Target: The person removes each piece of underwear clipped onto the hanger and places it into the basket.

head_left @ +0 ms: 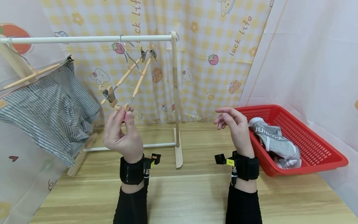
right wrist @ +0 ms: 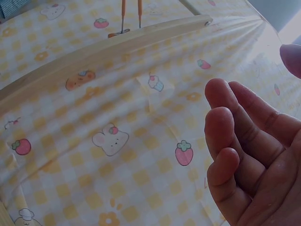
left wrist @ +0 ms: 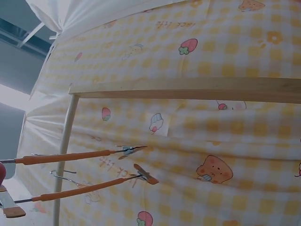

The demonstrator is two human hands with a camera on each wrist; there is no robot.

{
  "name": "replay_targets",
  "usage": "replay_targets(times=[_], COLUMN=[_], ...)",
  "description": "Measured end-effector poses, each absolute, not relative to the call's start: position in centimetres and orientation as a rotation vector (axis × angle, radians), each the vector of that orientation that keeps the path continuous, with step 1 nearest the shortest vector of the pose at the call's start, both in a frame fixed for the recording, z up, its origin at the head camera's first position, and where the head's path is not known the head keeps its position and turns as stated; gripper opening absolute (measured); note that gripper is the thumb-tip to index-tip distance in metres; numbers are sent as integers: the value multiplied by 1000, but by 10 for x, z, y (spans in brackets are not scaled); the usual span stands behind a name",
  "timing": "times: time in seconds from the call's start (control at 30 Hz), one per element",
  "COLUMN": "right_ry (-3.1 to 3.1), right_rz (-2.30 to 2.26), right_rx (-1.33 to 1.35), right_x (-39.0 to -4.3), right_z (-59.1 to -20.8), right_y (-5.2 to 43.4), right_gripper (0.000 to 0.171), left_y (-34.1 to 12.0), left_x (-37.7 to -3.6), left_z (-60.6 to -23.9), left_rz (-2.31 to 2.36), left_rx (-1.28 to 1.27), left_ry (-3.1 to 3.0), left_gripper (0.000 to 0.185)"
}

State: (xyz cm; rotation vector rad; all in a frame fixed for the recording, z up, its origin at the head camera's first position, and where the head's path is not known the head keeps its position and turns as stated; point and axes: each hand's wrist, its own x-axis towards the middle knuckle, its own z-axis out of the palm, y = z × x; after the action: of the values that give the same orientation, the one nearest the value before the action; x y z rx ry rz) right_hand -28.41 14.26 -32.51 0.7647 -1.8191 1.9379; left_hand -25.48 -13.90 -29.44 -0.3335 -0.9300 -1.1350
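Note:
My left hand (head_left: 123, 133) is raised in front of a clothes rack, its thumb and fingers pinching the clip (head_left: 127, 107) at the near end of a wooden trouser hanger (head_left: 139, 81). Just left of it hangs a second clip hanger (head_left: 126, 76), whose near clip (head_left: 112, 96) sits above my fingers. Both hangers slant away from me with no cloth on them; the left wrist view shows their bars (left wrist: 66, 156) side by side. My right hand (head_left: 236, 129) hovers near the basket, fingers loosely bent and nothing in them, as the right wrist view also shows.
The rack's white rail (head_left: 84, 39) runs across the left, ending at a wooden post (head_left: 175, 87). Striped shorts (head_left: 53, 105) hang from another hanger at far left. On the right, a red basket (head_left: 316, 133) holds grey underwear (head_left: 277, 137) with printed lettering.

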Motion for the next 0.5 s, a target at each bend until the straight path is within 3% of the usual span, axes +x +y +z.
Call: replay_targets(times=[0.1,0.5], right_ry=[-1815,-1802], right_rz=[1940,1939], right_rx=[764,737], right_x=[-284,-282], right_z=[-325,-325], right_y=[143,149], right_gripper=[25,27], left_y=[-138,-134], left_x=[-254,-267], left_z=[-289,-269], left_rz=[-1114,-1048], left_rx=[-345,-360], left_ry=[-916,-989], left_gripper=[16,7])
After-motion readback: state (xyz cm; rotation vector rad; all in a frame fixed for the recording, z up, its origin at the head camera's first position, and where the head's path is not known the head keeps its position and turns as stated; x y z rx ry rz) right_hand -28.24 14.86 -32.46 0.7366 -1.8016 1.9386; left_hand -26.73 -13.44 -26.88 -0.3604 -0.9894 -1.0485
